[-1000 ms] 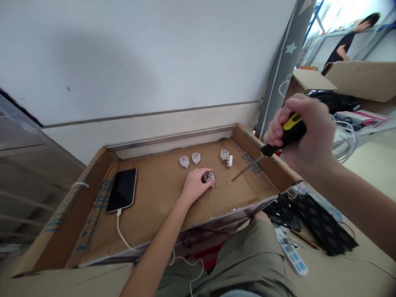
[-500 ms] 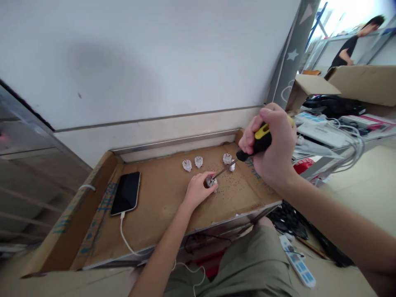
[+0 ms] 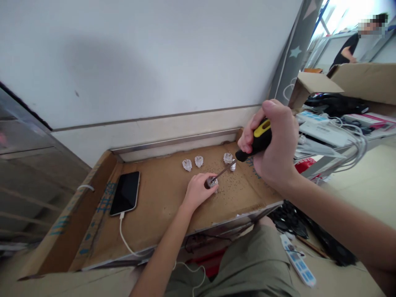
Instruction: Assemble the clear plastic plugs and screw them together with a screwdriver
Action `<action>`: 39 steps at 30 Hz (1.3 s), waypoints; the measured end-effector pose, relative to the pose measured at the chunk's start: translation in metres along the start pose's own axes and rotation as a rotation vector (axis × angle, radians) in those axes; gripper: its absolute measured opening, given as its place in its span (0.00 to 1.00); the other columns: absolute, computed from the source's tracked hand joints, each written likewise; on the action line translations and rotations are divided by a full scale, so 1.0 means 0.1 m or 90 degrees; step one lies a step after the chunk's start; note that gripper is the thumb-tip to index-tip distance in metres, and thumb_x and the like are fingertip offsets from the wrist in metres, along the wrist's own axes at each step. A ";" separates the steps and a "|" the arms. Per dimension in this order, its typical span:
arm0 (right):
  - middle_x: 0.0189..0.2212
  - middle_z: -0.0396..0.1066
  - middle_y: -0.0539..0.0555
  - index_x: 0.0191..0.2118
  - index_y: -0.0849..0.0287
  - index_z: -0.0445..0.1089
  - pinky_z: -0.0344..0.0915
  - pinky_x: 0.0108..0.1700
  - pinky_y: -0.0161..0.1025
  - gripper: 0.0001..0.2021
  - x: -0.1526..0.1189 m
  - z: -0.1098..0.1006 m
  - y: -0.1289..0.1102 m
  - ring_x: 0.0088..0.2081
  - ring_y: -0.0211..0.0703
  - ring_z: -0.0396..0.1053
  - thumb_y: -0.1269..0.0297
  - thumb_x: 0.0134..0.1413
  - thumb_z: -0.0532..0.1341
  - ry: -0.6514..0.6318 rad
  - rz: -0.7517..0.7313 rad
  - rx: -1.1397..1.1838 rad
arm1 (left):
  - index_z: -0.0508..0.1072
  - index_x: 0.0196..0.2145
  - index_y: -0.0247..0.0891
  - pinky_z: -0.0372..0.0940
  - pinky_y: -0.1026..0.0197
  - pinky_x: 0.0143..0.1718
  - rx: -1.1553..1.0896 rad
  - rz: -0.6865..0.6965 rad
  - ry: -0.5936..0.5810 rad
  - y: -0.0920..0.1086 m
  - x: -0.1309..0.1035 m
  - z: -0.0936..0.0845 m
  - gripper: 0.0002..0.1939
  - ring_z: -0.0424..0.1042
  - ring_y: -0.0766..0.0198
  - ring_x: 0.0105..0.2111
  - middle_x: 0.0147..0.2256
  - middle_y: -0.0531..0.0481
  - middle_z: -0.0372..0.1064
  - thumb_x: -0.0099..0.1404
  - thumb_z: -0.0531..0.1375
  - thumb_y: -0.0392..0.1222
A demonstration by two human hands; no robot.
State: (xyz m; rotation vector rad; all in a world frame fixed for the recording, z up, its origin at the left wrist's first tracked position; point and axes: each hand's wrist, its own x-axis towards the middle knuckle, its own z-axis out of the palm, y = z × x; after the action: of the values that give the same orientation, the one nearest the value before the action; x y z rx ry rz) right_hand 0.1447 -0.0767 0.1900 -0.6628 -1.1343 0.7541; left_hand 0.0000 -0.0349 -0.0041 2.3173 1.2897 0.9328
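My left hand (image 3: 199,187) pinches a small clear plug (image 3: 214,182) against the cardboard, thumb and fingers around its sides. My right hand (image 3: 274,140) is wrapped around the black and yellow handle of a screwdriver (image 3: 225,169). The shaft slants down to the left, and its tip meets the top of the held plug. Two more clear plugs, one (image 3: 187,164) beside another (image 3: 199,161), stand behind my left hand. A further plug (image 3: 228,157) stands behind the shaft, with a white piece (image 3: 232,166) close to it. Many tiny dark screws (image 3: 230,185) lie scattered to the right.
A phone (image 3: 125,193) with a white cable lies at the left of the cardboard-lined tray (image 3: 154,206). A white wall rises behind. At right, a shelf holds cables (image 3: 349,136) and an opened carton (image 3: 365,82). A power strip (image 3: 298,262) lies on the floor. A person (image 3: 346,51) is in the background.
The view has shifted slightly. My right hand on the screwdriver has turned a little, with the shaft still on the plug; my left hand keeps its place.
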 end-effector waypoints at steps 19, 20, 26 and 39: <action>0.36 0.65 0.47 0.41 0.55 0.61 0.53 0.33 0.32 0.10 0.75 0.03 -0.45 0.30 0.28 0.57 0.63 0.52 0.53 -0.570 -0.224 -0.889 | 0.73 0.40 0.43 0.62 0.59 0.40 -0.029 -0.024 -0.066 -0.05 0.05 0.00 0.11 0.67 0.60 0.37 0.36 0.52 0.72 0.59 0.60 0.43; 0.37 0.65 0.47 0.41 0.55 0.61 0.53 0.32 0.31 0.10 0.73 0.06 -0.48 0.30 0.28 0.57 0.63 0.51 0.54 -0.600 -0.225 -0.878 | 0.73 0.40 0.43 0.62 0.58 0.40 -0.028 -0.021 -0.070 -0.05 0.05 0.00 0.10 0.67 0.60 0.37 0.36 0.52 0.72 0.59 0.60 0.43; 0.24 0.64 0.51 0.37 0.57 0.68 0.49 0.27 0.33 0.24 0.75 0.11 -0.56 0.22 0.29 0.53 0.42 0.52 0.48 -0.616 -0.188 -1.057 | 0.72 0.40 0.42 0.62 0.57 0.43 -0.021 -0.006 -0.070 -0.06 0.04 0.01 0.10 0.66 0.59 0.39 0.38 0.52 0.72 0.59 0.59 0.43; 0.23 0.63 0.49 0.34 0.62 0.65 0.55 0.31 0.31 0.21 0.68 0.10 -0.32 0.29 0.29 0.62 0.46 0.54 0.51 -0.422 -0.157 -0.711 | 0.72 0.39 0.41 0.61 0.57 0.45 -0.045 0.003 -0.058 -0.07 0.04 0.01 0.09 0.67 0.60 0.41 0.39 0.51 0.70 0.59 0.60 0.43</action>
State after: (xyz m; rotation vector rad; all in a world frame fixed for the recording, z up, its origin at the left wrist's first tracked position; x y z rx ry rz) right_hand 0.1574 -0.0394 0.2554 -1.1951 -2.2365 0.0327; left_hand -0.0021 -0.0274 -0.0074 2.2824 1.1958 0.8493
